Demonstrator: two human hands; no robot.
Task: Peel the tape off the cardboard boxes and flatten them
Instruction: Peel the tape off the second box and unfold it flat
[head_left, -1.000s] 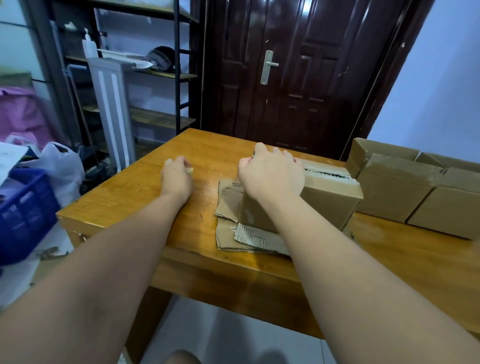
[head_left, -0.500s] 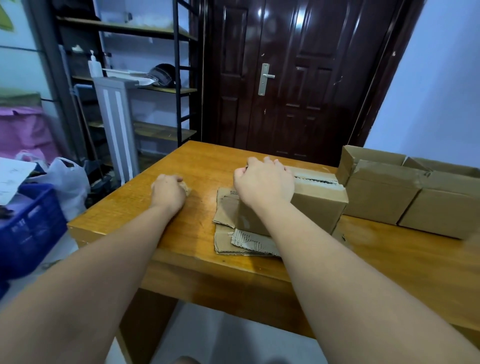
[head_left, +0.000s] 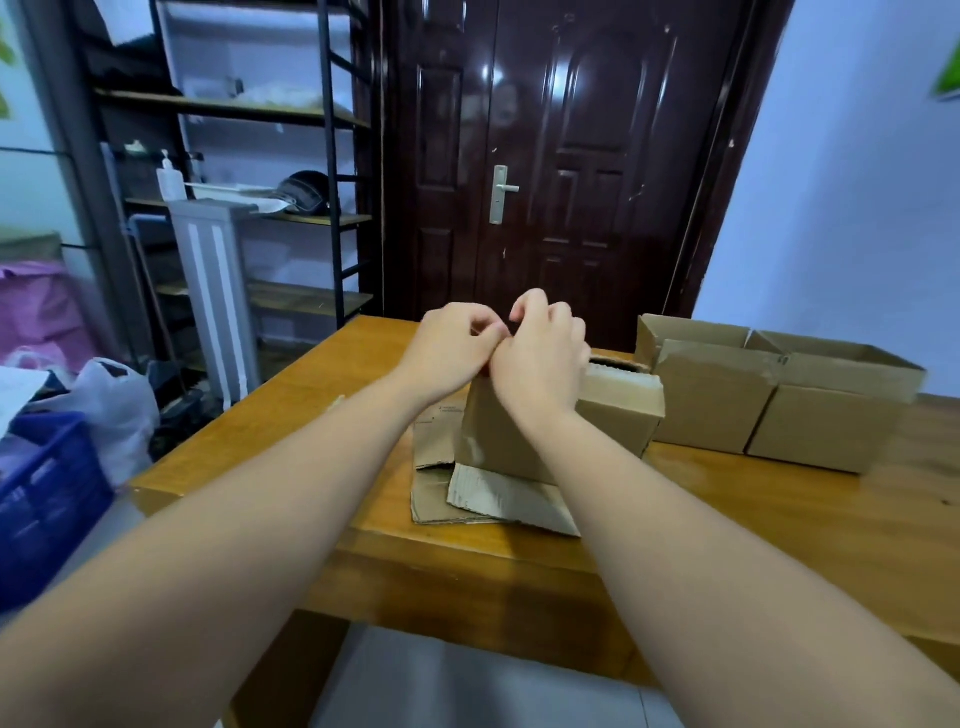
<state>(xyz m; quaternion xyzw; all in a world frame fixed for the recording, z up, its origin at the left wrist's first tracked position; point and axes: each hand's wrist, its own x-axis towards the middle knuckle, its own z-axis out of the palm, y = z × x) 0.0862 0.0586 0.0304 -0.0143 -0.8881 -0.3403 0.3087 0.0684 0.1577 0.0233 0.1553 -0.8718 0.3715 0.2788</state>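
A brown cardboard box (head_left: 615, 415) stands on the wooden table (head_left: 727, 525), on top of flattened cardboard pieces (head_left: 498, 501). Its top seam is split open and shows a dark gap. My left hand (head_left: 447, 348) and my right hand (head_left: 543, 358) meet just above the box's top left end. The fingers of both hands are curled and their tips pinch together at one spot. What they pinch looks like tape from the box's end, but my hands mostly hide it.
Two more open cardboard boxes (head_left: 711, 400) (head_left: 836, 421) stand side by side at the right of the table. A blue crate (head_left: 47, 499) and a white bag (head_left: 117, 405) sit on the floor to the left. A metal shelf (head_left: 324, 218) and a dark door (head_left: 571, 156) stand behind the table.
My left hand has left the table and moved right to join my right hand. My right hand has let go of the box's end and risen above its top left edge.
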